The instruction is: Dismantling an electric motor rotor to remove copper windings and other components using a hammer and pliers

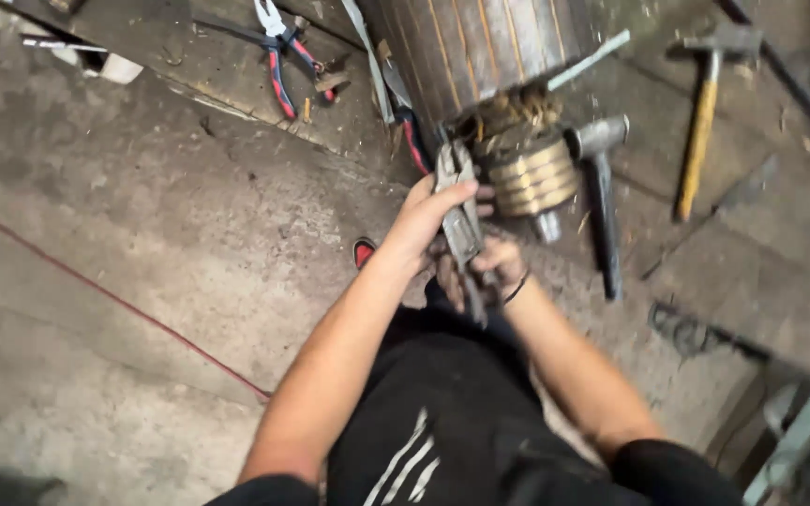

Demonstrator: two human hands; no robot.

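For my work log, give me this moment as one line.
left hand grips metal hand tool | right hand holds its lower end | beside rotor | hammers on floor

Concrete floor [142, 234] carries hammers [700, 122], pliers [283, 56] and red cord [96, 286].
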